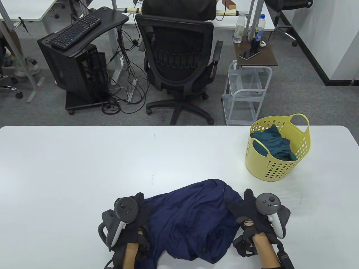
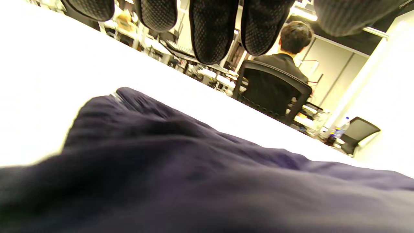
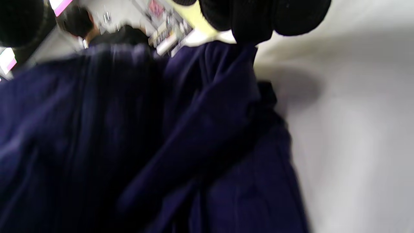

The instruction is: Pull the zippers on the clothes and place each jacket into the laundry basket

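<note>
A navy jacket point(image 1: 190, 218) lies crumpled at the near edge of the white table point(image 1: 84, 168). My left hand point(image 1: 140, 203) rests at its left side. In the left wrist view its straight fingers point(image 2: 212, 29) hang above the jacket point(image 2: 194, 168) and hold nothing. My right hand point(image 1: 241, 206) lies on the jacket's right edge, fingers spread. In the blurred right wrist view its fingertips point(image 3: 258, 19) touch a raised fold of the jacket point(image 3: 145, 129). The yellow laundry basket point(image 1: 269, 168) stands at the table's far right with a teal garment point(image 1: 276, 145) inside.
Beyond the far table edge are a black office chair point(image 1: 179, 64) with a person seated in front of it, a small wire cart point(image 1: 244, 95) and a computer stand point(image 1: 75, 64). Bare table stretches left and ahead of the jacket.
</note>
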The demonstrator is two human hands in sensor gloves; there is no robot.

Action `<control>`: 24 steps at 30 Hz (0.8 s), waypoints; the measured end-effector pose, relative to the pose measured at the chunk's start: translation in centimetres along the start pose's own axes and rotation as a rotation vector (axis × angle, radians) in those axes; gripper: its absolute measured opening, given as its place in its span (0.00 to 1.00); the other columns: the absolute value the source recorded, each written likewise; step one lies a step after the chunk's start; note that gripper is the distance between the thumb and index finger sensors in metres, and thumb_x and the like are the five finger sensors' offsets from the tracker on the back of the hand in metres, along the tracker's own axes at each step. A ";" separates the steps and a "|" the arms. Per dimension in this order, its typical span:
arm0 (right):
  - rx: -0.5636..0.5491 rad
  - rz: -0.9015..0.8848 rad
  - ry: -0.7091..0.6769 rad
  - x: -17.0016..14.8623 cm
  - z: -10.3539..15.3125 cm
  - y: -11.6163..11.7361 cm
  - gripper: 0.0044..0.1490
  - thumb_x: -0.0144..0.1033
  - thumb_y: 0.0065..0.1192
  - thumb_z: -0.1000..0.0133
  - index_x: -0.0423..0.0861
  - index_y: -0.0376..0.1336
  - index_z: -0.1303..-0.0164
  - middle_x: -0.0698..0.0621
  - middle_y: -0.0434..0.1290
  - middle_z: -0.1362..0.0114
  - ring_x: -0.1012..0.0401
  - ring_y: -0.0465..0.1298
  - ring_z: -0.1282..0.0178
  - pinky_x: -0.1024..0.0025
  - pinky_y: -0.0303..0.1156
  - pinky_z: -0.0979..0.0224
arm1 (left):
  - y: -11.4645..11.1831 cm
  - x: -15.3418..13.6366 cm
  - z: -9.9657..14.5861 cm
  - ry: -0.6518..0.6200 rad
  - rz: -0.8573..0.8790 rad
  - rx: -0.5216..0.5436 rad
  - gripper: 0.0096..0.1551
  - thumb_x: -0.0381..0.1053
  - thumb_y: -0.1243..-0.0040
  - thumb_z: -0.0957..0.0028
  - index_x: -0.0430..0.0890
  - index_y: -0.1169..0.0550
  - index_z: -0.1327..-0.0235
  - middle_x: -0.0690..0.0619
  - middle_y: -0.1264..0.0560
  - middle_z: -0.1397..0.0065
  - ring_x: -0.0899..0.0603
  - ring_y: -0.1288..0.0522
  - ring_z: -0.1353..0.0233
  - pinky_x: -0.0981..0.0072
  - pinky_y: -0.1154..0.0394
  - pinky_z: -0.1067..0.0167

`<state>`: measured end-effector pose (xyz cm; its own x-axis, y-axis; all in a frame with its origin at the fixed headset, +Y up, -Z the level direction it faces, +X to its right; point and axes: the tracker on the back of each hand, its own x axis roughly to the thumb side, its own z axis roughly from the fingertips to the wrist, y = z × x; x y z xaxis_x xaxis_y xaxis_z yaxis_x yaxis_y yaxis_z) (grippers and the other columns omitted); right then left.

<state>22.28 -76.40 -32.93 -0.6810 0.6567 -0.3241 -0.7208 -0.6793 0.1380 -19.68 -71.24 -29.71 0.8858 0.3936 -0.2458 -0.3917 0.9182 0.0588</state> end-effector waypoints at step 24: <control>-0.015 -0.183 -0.808 6.0 6.8 0.3 0.25 0.24 0.63 0.42 0.69 0.75 0.51 0.61 0.68 0.22 0.46 0.59 0.16 0.32 0.52 0.20 | -3.9 8.5 3.6 -0.490 0.119 -0.349 0.67 0.75 0.31 0.72 0.64 0.53 0.23 0.61 0.41 0.14 0.37 0.51 0.14 0.25 0.49 0.28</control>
<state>17.12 -70.42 -28.51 -0.4402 0.7863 0.4335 -0.8315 -0.5392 0.1337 -9.73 -71.31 -28.51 0.8098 0.5433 0.2213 -0.4801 0.8306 -0.2823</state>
